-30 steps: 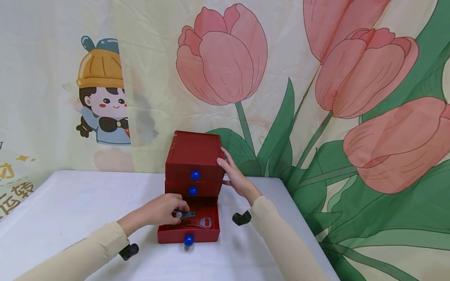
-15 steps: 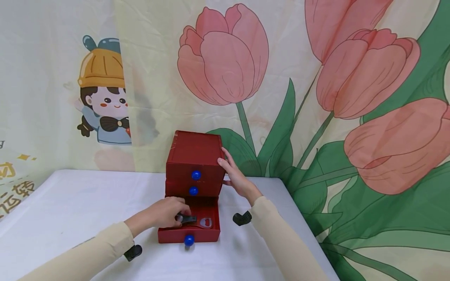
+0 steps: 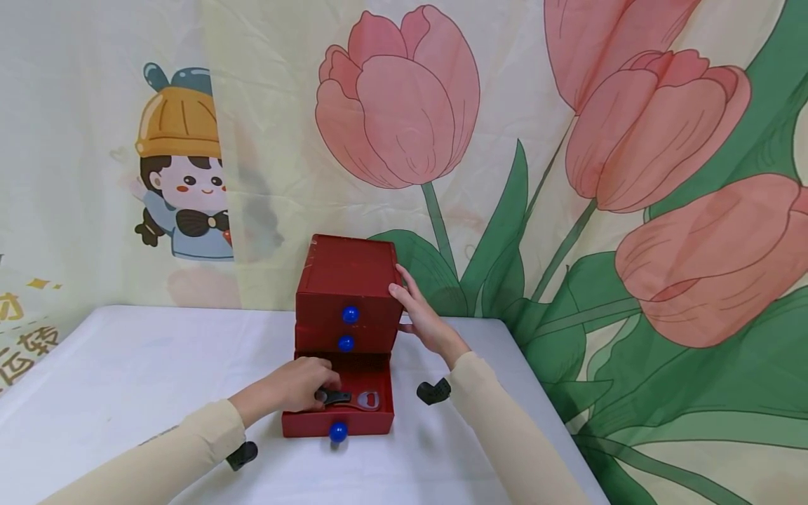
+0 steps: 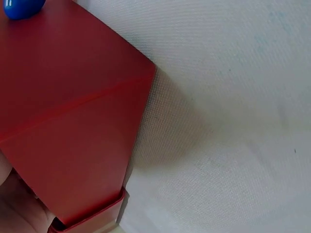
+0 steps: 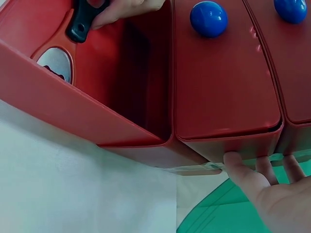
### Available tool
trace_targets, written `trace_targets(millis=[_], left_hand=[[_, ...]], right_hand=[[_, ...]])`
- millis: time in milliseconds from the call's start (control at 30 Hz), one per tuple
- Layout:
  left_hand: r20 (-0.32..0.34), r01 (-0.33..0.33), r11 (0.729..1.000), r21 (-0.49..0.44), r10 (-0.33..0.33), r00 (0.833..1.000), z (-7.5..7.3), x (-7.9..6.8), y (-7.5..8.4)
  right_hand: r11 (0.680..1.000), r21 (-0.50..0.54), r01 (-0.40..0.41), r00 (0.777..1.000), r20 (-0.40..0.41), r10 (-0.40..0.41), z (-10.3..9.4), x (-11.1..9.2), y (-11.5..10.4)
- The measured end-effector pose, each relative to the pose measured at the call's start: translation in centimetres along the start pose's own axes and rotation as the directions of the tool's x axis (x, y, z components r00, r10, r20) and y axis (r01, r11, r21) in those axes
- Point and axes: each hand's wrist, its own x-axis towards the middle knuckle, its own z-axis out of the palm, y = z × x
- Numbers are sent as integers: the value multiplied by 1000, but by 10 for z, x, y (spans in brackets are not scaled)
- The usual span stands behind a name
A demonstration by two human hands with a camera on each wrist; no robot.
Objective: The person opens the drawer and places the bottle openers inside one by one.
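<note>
A red cabinet (image 3: pixel 350 266) has its bottom drawer (image 3: pixel 369 424) pulled out. My left hand (image 3: pixel 293 384) reaches into this drawer and pinches a tool with a black handle (image 5: pixel 80 23), pierced by a hole at its end. The fingers cover the rest of the tool, so its kind is hidden. Beside it on the drawer floor lies a bottle opener (image 3: pixel 369 400), its metal head (image 5: pixel 57 62) showing in the right wrist view. My right hand (image 3: pixel 431 324) rests against the cabinet's right side with extended fingers (image 5: pixel 243 174). In the left wrist view, only part of the left hand (image 4: pixel 22 208) shows.
Two upper drawers with blue knobs (image 3: pixel 350 315) are closed. Another blue knob (image 3: pixel 339 432) sticks out from the bottom drawer's front. White cloth (image 3: pixel 158 365) covers the table, and a printed tulip curtain (image 3: pixel 419 119) hangs behind it.
My left hand has shifted slightly right and down inside the drawer, and the black-handled tool has come lower, close to the bottle opener. My right hand has stayed on the cabinet.
</note>
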Motion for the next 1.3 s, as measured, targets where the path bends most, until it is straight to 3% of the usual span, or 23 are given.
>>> trace_targets(millis=[267,400,733,867,1033,1300], left_hand=[[-15,-49,999,-23,48,999,-1,-1,-3],[-30,-39,998,-53,37,999,-3,-4,-6],[-151,-25,990,-140,4,989,-39,-27,5],[-189,17,982,-189,-53,981,-45,-41,5],[-166,80,950,-300,-135,977,-41,-60,2],[-89,124,847,-517,-197,976,-33,-82,9]], right_hand=[[999,38,5,1000,-7,-5,-1,2,-3],[999,40,7,1000,-5,-7,0,3,-3],[1000,20,23,1000,3,-23,-2,3,-3],[999,20,29,1000,8,-29,-3,4,-2],[999,25,26,999,23,-26,-3,3,-1],[999,24,28,999,18,-29,-3,2,-2]])
